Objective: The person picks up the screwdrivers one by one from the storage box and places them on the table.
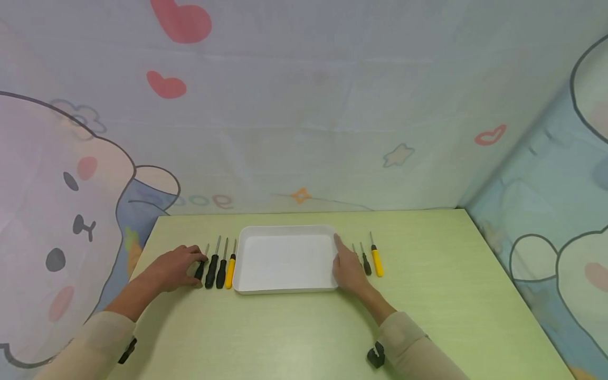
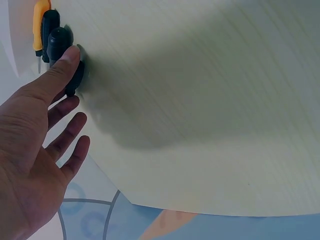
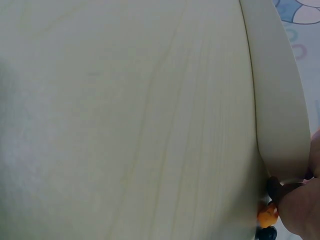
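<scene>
In the head view, my left hand (image 1: 178, 269) is at the leftmost black-handled screwdriver (image 1: 200, 271), thumb and index finger pinching it. The left wrist view shows the thumb (image 2: 62, 70) against a dark handle, the other fingers spread loosely. My right hand (image 1: 350, 270) is at the right edge of a white rectangular tray (image 1: 285, 290), its index finger lying along the rim. In the right wrist view, a black handle end (image 3: 273, 187) shows beside that hand and the tray's side wall (image 3: 280, 100). Whether the right fingers grip anything is hidden.
Left of the tray lie two black-handled screwdrivers (image 1: 211, 272) and a yellow-handled one (image 1: 230, 273). Right of it are a small black-handled screwdriver (image 1: 366, 265), a yellow-handled one (image 1: 377, 262) and a partly covered shaft. Printed cloth (image 1: 304, 132) hangs behind the pale table (image 1: 266, 338).
</scene>
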The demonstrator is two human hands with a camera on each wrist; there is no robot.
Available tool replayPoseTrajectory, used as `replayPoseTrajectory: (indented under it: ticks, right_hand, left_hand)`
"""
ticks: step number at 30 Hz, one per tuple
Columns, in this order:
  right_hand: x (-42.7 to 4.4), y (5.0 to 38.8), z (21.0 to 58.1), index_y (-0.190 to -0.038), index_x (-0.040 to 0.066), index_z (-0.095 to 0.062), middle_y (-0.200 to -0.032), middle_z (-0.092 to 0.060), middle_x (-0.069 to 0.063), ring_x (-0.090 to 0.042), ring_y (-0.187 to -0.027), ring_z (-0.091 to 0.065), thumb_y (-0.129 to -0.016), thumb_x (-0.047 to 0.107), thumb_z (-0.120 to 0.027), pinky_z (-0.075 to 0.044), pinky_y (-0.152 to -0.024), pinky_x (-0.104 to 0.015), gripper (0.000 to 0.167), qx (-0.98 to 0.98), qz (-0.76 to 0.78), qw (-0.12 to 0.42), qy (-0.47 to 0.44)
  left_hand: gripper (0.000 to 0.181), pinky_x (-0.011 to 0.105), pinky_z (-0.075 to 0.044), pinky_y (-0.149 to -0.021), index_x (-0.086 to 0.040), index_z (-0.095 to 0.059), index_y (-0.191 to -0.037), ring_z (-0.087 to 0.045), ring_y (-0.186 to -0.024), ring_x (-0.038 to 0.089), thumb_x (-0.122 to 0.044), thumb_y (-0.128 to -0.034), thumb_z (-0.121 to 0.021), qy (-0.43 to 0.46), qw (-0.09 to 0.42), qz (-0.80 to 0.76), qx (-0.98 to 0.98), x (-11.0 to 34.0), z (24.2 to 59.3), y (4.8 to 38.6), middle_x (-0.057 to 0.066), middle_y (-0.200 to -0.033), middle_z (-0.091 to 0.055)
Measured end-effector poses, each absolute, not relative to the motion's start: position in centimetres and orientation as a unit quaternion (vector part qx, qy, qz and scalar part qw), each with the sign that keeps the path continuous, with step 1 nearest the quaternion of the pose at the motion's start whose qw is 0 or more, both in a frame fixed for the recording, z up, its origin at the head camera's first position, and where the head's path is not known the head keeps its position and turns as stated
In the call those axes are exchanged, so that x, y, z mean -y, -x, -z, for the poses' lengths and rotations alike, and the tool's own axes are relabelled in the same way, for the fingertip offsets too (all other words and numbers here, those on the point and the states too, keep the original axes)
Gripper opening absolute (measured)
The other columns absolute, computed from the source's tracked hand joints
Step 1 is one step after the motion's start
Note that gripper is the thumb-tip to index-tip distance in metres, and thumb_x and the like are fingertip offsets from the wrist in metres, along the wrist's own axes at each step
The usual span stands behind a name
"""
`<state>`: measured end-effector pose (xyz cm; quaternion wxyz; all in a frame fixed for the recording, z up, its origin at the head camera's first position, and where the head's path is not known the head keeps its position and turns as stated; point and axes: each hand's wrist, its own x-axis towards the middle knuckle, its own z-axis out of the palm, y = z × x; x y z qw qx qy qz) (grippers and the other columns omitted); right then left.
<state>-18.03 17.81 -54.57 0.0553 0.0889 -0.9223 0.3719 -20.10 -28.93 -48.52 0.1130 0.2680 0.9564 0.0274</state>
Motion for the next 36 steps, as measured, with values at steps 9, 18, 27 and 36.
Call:
replayPoseTrajectory:
  ticks: [9,18,27,36]
  right_hand:
    - [-17.8,18.0,54.4,-0.161,-0.01,-0.034,-0.158,-0.047,-0.026,-0.032,-0.106,-0.058,-0.107,-0.001,-0.043,-0.05,-0.11,-0.051,0.055,0.922,-0.374,0.05,-0.086]
    - [-17.7,18.0,54.4,-0.161,-0.009,-0.034,-0.157,-0.049,-0.027,-0.032,-0.099,-0.06,-0.106,-0.002,-0.044,-0.054,-0.099,-0.047,0.056,0.92,-0.377,0.056,-0.09]
    - [-17.8,18.0,54.5,-0.16,-0.011,-0.033,-0.157,-0.047,-0.028,-0.032,-0.107,-0.059,-0.105,-0.003,-0.044,-0.05,-0.11,-0.051,0.057,0.918,-0.379,0.065,-0.095]
    - [-17.8,17.9,54.5,-0.16,-0.011,-0.033,-0.158,-0.046,-0.028,-0.032,-0.125,-0.06,-0.105,-0.003,-0.043,-0.043,-0.117,-0.053,0.057,0.919,-0.379,0.06,-0.094]
  left_hand:
    - [0.063,0.055,-0.058,-0.091,-0.009,-0.072,-0.13,-0.06,-0.114,0.038,-0.044,-0.081,-0.091,-0.268,0.108,-0.035,-0.957,29.0,48.8,20.1,0.011,-0.126,-0.064]
    - [0.065,0.056,-0.057,-0.092,-0.009,-0.072,-0.132,-0.061,-0.115,0.039,-0.045,-0.0814,-0.091,-0.263,0.105,-0.042,-0.958,29.2,48.2,19.8,0.012,-0.128,-0.064]
    - [0.074,0.058,-0.056,-0.091,-0.009,-0.07,-0.135,-0.06,-0.118,0.042,-0.054,-0.0799,-0.089,-0.252,0.109,-0.055,-0.96,29.1,47.3,19.5,0.014,-0.132,-0.064]
    - [0.076,0.059,-0.057,-0.09,-0.008,-0.069,-0.138,-0.06,-0.121,0.044,-0.054,-0.0814,-0.088,-0.245,0.098,-0.054,-0.963,29.3,47.1,19.6,0.017,-0.136,-0.063]
